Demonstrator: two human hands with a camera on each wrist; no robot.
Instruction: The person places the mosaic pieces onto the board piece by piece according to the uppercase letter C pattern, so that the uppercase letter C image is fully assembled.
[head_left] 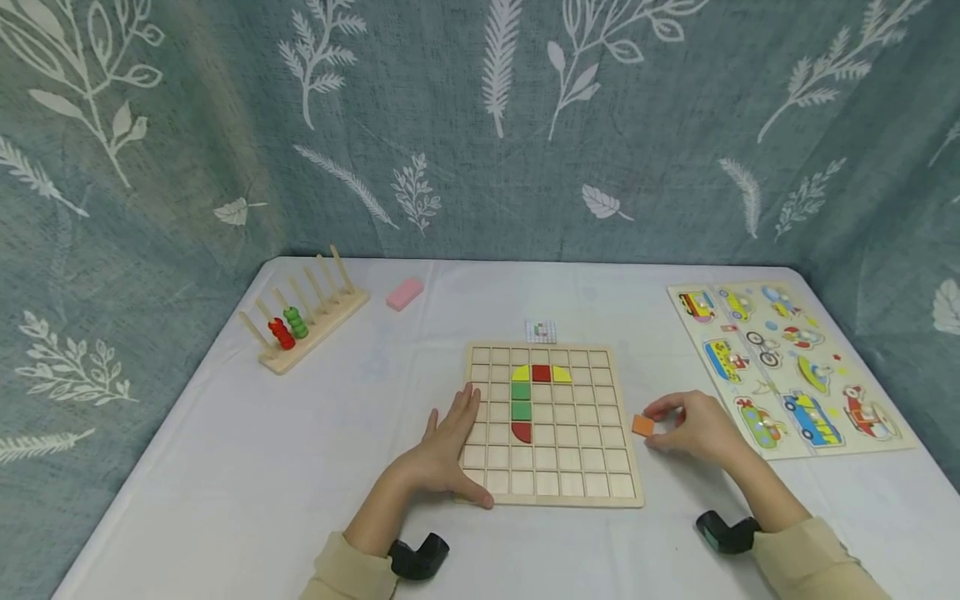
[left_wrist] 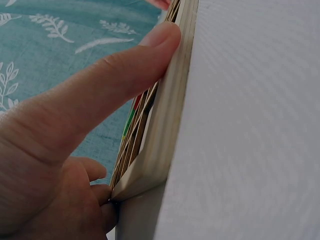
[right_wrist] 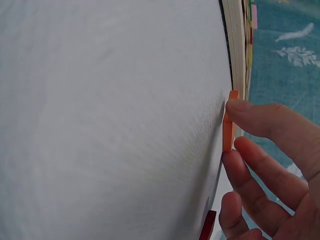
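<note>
A wooden grid board (head_left: 577, 450) lies in the middle of the white table. Its cells hold two yellow pieces (head_left: 521, 373), a red square (head_left: 542, 373), green squares (head_left: 521, 400) and a red half-round (head_left: 522, 431). My left hand (head_left: 457, 433) rests flat on the board's left side, its thumb (left_wrist: 125, 75) lying along the board's front edge (left_wrist: 167, 125). Just right of the board, my right hand (head_left: 660, 425) pinches a small orange tile (head_left: 642, 426) that lies on the table. The fingertips (right_wrist: 245, 107) close on the orange tile (right_wrist: 229, 122) from both sides.
A bead rack (head_left: 300, 321) with red and green beads stands back left, a pink block (head_left: 405, 293) beside it. A vehicle puzzle board (head_left: 787, 367) lies at the right. A small card (head_left: 541, 331) sits behind the grid board. A red piece (right_wrist: 208, 226) lies under my right hand.
</note>
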